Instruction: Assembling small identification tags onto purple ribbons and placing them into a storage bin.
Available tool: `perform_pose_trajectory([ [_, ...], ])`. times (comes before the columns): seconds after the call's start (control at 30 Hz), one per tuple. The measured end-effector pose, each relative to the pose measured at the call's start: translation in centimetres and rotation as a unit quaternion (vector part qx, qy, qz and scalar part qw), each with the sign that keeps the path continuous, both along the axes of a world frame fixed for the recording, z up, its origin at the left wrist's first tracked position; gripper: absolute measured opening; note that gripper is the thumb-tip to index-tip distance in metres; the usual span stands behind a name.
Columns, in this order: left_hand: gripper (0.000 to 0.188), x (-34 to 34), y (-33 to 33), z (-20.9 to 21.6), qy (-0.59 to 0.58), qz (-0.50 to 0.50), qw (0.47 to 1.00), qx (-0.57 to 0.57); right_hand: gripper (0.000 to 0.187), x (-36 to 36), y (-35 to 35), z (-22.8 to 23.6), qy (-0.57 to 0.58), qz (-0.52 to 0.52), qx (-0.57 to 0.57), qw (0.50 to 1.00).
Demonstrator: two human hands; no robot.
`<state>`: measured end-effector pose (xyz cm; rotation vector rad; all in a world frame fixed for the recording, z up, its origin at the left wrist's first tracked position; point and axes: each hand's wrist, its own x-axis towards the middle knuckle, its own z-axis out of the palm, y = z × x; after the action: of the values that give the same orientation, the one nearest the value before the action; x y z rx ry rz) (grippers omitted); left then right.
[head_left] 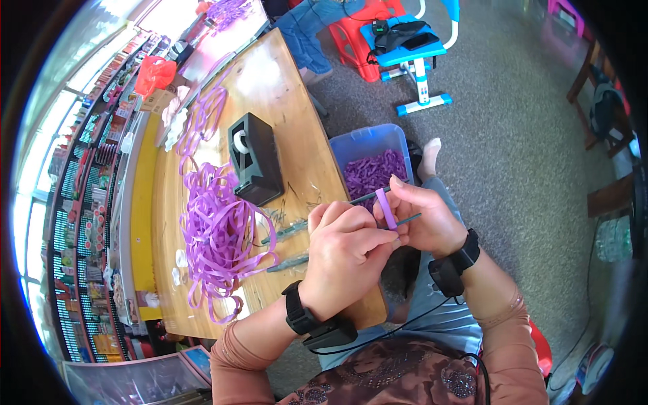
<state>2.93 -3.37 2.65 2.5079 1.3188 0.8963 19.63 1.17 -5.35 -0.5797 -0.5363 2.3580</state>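
Note:
A short band of purple ribbon (pixel 386 208) is wrapped around two thin dark rods (pixel 410 219) that stick out between my hands. My left hand (pixel 347 244) is closed, its fingertips pinching at the ribbon's lower end. On the other side, my right hand (pixel 430 217) curls its fingers against the ribbon, thumb raised beside the upper rod. Behind my left hand, two grey-green strips (pixel 289 262) lie on the table; whether they join the rods is hidden. A large tangled heap of purple ribbon (pixel 219 233) lies left of my hands.
A black tape dispenser (pixel 256 158) stands on the wooden table (pixel 307 152). Beyond my hands, a blue bin (pixel 337 145) holds many short purple ribbon pieces. Farther off are a blue-topped stool (pixel 405 44) and a red chair (pixel 351 40). Stocked shelves (pixel 88 223) line the left.

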Motion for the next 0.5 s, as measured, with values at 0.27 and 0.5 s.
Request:
perform_pose_trajectory([
  [0.27,0.013,-0.4,-0.1,-0.2,-0.005,0.01,1.0,-0.006,0.035,2.3,-0.2,2.2,-0.316,-0.119,0.23,0.912],
  [0.5,0.009,-0.6,-0.1,-0.7,-0.011,0.01,1.0,-0.009,0.022,3.5,2.0,7.0,-0.369,-0.055,0.682,0.629],
])
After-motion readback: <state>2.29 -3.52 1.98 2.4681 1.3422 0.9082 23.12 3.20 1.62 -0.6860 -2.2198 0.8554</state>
